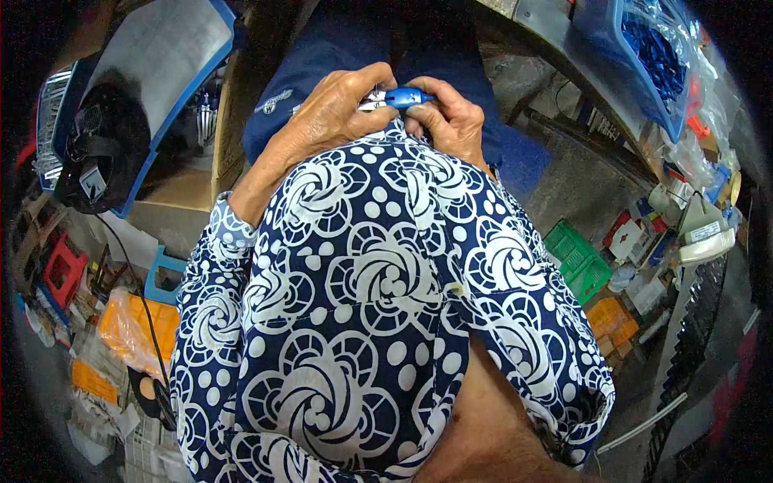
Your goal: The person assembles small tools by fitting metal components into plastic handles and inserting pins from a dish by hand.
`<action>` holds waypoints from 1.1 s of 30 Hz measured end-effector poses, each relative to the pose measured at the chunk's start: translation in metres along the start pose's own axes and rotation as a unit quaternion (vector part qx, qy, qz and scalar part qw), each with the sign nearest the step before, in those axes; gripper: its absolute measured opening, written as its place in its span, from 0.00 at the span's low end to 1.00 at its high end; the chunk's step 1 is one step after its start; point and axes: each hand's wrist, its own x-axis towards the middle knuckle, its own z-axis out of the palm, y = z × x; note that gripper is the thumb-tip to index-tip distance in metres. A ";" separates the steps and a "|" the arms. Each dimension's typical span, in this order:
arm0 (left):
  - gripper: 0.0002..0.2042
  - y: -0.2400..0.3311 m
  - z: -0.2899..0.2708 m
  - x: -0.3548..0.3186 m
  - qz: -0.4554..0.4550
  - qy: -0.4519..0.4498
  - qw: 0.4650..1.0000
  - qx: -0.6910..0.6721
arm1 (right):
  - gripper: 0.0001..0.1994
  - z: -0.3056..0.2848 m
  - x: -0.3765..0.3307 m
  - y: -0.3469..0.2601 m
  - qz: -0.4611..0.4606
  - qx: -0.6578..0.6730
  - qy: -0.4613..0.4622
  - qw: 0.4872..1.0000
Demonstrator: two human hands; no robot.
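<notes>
Above my lap, my left hand [342, 106] and my right hand [452, 117] meet with a small silver metal tool with a blue grip [407, 97] between them. My left thumb and fingers close round its silver end. The fingertips of my right hand pinch the blue end. Fingers cover part of the tool, so its exact kind cannot be made out.
A blue-rimmed bin [189, 40] stands at the left, near several silver metal pieces [207, 114]. Many blue pieces fill a blue bin [654, 60] at the upper right. A green crate [576, 259] and an orange container [613, 320] sit lower right. A black cable [135, 270] hangs at the left.
</notes>
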 end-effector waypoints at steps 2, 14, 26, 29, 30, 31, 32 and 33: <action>0.08 0.002 -0.002 0.001 -0.002 -0.008 1.000 0.000 | 0.10 -0.001 0.001 0.001 0.008 0.014 -0.002 1.000; 0.09 -0.001 -0.004 -0.001 0.007 -0.016 1.000 -0.008 | 0.10 -0.004 0.003 0.002 0.010 0.006 -0.037 0.999; 0.09 0.001 -0.003 -0.001 -0.016 -0.003 1.000 -0.027 | 0.10 0.002 0.004 0.001 0.012 -0.010 -0.019 1.000; 0.09 0.001 -0.004 -0.002 -0.019 -0.007 0.999 -0.030 | 0.10 0.000 0.004 0.000 0.006 -0.016 -0.028 0.999; 0.09 0.001 -0.004 -0.002 -0.022 -0.007 0.999 -0.032 | 0.10 -0.001 0.005 -0.001 0.002 -0.029 -0.034 0.999; 0.09 0.001 -0.004 -0.002 -0.022 -0.007 0.999 -0.032 | 0.10 -0.001 0.005 0.000 0.002 -0.029 -0.034 0.999; 0.09 0.002 -0.005 -0.001 -0.020 -0.009 1.000 -0.019 | 0.10 -0.001 0.005 0.000 0.008 -0.025 -0.033 0.999; 0.10 0.002 -0.005 -0.001 -0.018 -0.011 1.000 -0.005 | 0.10 -0.001 0.005 0.001 0.015 -0.020 -0.031 0.999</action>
